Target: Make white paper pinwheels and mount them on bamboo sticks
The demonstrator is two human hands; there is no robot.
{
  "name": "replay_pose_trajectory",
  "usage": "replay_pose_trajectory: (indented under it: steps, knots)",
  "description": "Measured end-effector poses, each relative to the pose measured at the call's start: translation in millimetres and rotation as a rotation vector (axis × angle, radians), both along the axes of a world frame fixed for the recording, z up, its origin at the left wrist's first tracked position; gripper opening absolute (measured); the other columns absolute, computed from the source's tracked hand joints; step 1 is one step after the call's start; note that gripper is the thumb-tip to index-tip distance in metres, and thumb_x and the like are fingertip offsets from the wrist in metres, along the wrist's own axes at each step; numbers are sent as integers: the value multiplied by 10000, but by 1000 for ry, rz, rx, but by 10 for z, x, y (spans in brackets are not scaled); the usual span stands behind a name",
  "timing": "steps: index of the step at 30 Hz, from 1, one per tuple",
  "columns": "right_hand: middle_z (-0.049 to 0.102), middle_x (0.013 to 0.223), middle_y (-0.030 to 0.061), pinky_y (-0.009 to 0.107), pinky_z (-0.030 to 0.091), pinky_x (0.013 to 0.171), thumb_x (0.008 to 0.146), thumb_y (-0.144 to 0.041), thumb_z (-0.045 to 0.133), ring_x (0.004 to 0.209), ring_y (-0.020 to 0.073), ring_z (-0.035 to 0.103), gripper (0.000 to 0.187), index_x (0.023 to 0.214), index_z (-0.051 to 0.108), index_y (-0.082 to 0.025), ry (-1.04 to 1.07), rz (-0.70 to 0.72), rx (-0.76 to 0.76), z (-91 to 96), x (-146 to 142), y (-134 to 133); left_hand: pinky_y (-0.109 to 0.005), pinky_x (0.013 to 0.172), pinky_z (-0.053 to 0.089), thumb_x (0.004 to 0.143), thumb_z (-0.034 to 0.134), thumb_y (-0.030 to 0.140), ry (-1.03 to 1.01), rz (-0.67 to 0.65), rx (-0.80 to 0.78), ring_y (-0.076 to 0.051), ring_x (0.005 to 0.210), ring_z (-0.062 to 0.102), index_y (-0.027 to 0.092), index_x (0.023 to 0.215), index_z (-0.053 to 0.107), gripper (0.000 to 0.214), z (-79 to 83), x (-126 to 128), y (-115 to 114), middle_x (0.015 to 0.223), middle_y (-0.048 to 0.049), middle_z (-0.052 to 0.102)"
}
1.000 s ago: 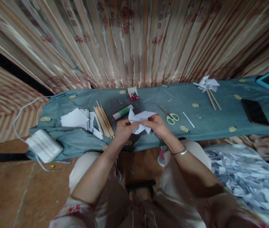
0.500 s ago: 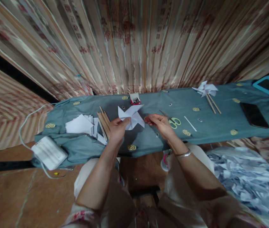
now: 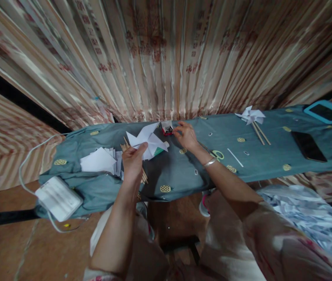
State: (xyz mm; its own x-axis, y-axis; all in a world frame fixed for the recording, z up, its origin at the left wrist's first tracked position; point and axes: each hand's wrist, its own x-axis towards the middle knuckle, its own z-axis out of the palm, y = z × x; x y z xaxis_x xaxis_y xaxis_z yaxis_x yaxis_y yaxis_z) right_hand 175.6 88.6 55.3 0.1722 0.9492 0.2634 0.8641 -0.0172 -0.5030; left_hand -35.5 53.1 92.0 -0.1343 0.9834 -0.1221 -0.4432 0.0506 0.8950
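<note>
Left hand [image 3: 133, 159]: we are pinching the white paper pinwheel [image 3: 146, 136] near its middle, thumb on top, probably holding its folded points in; it is hovering above the wooden sticks [image 3: 145, 177] and green-and-white glue stick [image 3: 159, 151];
Right hand [image 3: 186, 135]: we are holding the fingers parted just beside the red box [image 3: 168, 134] of small metal pieces, its flap standing up, presumably for easy picking;
Scissors [image 3: 218, 155]: they are lying just beside the right wrist, seemingly placed within reach.
</note>
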Motion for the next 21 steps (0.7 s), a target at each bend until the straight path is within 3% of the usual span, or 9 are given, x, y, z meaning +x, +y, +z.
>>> replay_pose_trajectory:
  steps: [4, 8, 13, 21]
  knots:
    - [529, 1480, 185, 442, 342, 1155, 886, -148, 555, 1434, 316, 386, 264, 1000, 793, -124, -169, 38, -78, 17, -6, 380, -231, 602, 474, 448, 880, 287, -15, 13, -15, -105, 556, 601, 158, 625, 723, 270, 32, -25, 17, 648, 8, 719]
    - [512, 1490, 182, 469, 346, 1149, 867, -173, 587, 1459, 340, 333, 275, 1050, 790, -137, -316, 119, -161, -2, -10, 567, -235, 584, 483, 432, 884, 301, 0, 24, -31, -112, 549, 607, 161, 609, 719, 280, 39, -39, 44, 645, 3, 725]
    - [515, 1483, 192, 490, 391, 1101, 828, -146, 616, 1425, 353, 365, 265, 1028, 789, -125, -401, 177, -197, 11, -43, 659, -222, 554, 470, 413, 882, 299, 15, 29, -49, -95, 504, 576, 162, 552, 690, 274, 29, -34, 56, 587, 18, 702]
    - [628, 1305, 202, 400, 412, 1062, 853, -135, 559, 1329, 313, 459, 276, 995, 791, -88, -402, 195, -189, -21, -58, 693, -234, 611, 478, 452, 887, 308, 24, 3, -3, -101, 540, 597, 166, 604, 708, 275, 12, -34, 41, 612, 22, 709]
